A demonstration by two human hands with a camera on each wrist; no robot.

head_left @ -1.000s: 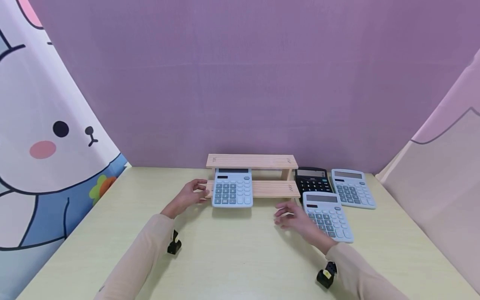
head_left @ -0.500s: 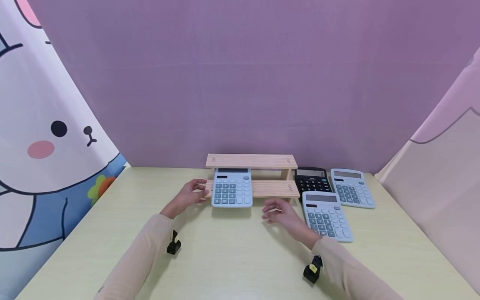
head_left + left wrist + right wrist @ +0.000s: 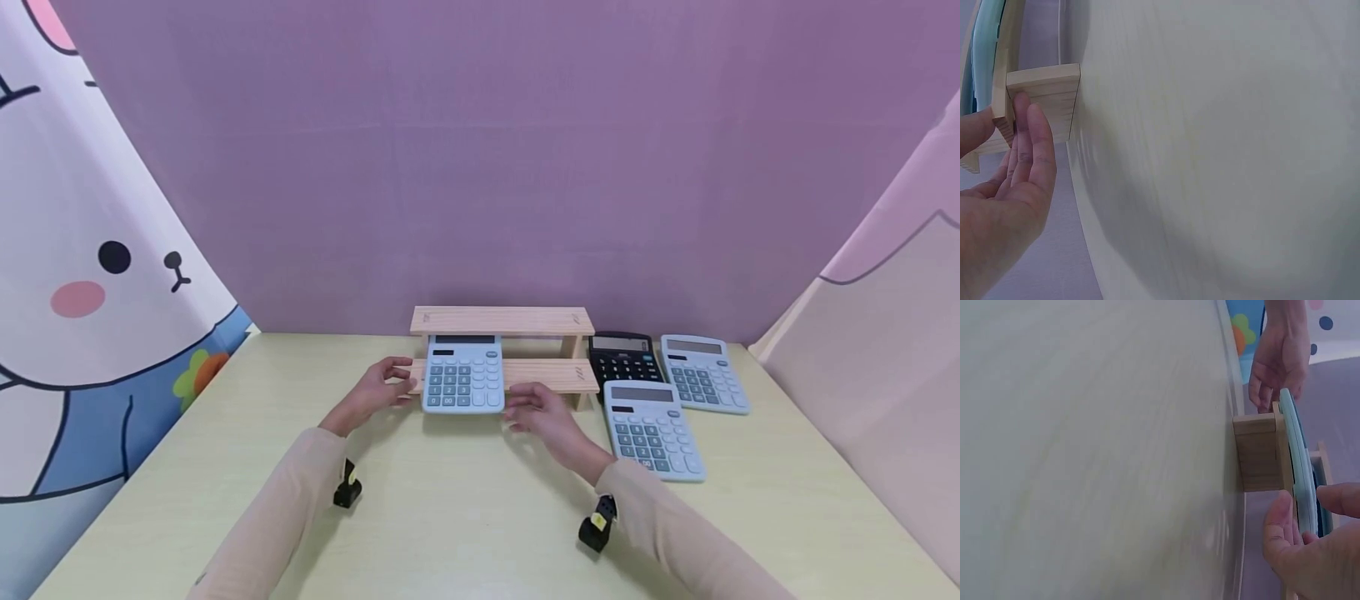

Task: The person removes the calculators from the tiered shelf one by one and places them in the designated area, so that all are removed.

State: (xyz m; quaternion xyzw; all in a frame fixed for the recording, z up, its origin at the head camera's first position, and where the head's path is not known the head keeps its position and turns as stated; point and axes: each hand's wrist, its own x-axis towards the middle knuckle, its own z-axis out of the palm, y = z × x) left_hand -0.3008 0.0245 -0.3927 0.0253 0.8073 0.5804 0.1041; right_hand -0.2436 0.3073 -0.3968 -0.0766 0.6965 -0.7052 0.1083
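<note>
A light blue calculator (image 3: 464,375) leans face-out on a two-tier wooden shelf (image 3: 551,377), its lower edge overhanging the bottom board. At the shelf's left end, my left hand (image 3: 372,392) pinches the lower board, thumb on top and fingers beneath, as the left wrist view shows. My right hand (image 3: 551,423) is at the calculator's lower right edge. In the right wrist view its thumb (image 3: 1339,499) lies on the key side and its fingers (image 3: 1280,519) on the underside, loosely bent with a gap around the edge. Firm contact there is not visible.
Right of the shelf lie a black calculator (image 3: 626,360) and two more light blue calculators, one at the back (image 3: 705,375) and one in front (image 3: 654,429), partly covering the black one. A purple cloth (image 3: 480,167) hangs behind the pale table (image 3: 450,517).
My right hand has moved left from beside the front right calculator to the edge of the calculator on the shelf. The left hand has stayed at the shelf's end.
</note>
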